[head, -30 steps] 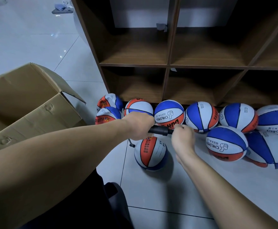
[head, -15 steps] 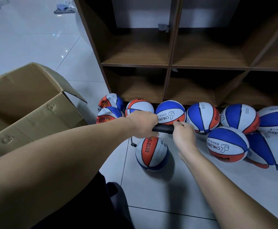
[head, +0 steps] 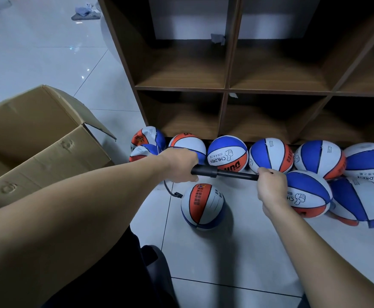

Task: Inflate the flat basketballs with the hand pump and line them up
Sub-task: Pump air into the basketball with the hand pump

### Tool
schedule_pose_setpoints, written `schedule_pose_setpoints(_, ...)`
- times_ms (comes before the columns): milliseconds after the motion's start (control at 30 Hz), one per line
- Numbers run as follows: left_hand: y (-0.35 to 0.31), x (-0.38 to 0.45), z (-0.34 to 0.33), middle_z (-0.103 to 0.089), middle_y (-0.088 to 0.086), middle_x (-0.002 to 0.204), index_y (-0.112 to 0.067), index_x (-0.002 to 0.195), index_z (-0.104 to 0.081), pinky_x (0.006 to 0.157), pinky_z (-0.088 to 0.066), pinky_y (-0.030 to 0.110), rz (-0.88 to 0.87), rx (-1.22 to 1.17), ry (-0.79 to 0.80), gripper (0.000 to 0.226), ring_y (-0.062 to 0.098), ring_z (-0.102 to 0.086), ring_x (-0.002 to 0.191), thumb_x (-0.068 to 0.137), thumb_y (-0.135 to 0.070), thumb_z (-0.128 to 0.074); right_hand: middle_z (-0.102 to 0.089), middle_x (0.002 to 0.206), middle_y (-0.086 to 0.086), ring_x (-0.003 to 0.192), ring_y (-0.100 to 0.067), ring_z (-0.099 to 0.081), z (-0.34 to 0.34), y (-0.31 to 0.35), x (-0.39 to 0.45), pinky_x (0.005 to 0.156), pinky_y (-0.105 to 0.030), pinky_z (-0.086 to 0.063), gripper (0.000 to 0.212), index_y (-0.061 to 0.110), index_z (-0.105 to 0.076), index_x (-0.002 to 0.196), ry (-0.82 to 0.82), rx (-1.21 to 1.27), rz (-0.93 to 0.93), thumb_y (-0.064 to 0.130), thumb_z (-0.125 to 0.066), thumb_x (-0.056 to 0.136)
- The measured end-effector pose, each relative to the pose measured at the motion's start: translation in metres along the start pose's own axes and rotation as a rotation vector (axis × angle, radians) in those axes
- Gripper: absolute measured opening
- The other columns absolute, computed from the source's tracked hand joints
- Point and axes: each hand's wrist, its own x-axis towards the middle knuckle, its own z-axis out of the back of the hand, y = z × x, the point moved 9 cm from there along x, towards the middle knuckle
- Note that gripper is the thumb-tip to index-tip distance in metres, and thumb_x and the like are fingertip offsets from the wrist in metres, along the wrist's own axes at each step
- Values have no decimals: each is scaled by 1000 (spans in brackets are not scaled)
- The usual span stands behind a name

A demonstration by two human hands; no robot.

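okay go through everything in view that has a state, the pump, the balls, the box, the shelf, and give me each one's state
Hand pump: held level, rod drawn out.
Left hand: grips the barrel.
Right hand: grips the handle end.
Hose: plugged into the near ball.
Near ball: on the floor, looks round.
Far-right ball: dented, partly flat.
Cardboard box: flaps open.
Shelf: visible cubbies hold no balls.

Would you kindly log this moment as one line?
left hand grips pump barrel | right hand holds handle | hose in ball

White tiled floor [head: 237, 252]. Wooden shelf unit [head: 226, 90] stands on it; basketballs [head: 270, 155] rowed along shelf base, one ball [head: 201, 207] in front of the row, open cardboard box [head: 37, 147] left of shelf.
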Motion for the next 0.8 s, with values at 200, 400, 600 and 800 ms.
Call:
schedule_pose_setpoints(200,-17,-2,2,-59,-2,76,-28,82,-52,56,-40,29,-37,-28,-11,31,16,-55,65,103,-48,-64,-33,58,0,61,-24,-30,-17,11,-15,59,-37,-27,38,19,-33,59,-70,-36,33,14,-50,93)
schedule_pose_setpoints(400,-25,-4,8,-59,-4,75,-27,90,-58,55,-38,28,-70,-18,-48,23,13,-54,64,103,-44,-65,-42,66,-1,63,-22,-37,-39,16,-32,58,-34,-29,35,17,-39,65,-19,-20,89,15,-49,99)
schedule_pose_setpoints(600,-29,-2,5,-57,-5,74,-27,88,-55,58,-41,30,-83,-18,-61,25,13,-53,63,102,-45,-65,-41,68,0,64,-22,-37,-55,17,-45,59,-34,-30,34,17,-35,67,52,-27,100,15,-47,98)
schedule_pose_setpoints(800,-35,-1,4,-57,-6,76,-26,97,-57,62,-48,33,-111,8,-71,26,14,-55,66,102,-50,-64,-41,65,2,62,-20,-37,-65,12,-49,59,-33,-32,33,18,-36,69,93,0,82,15,-48,99)
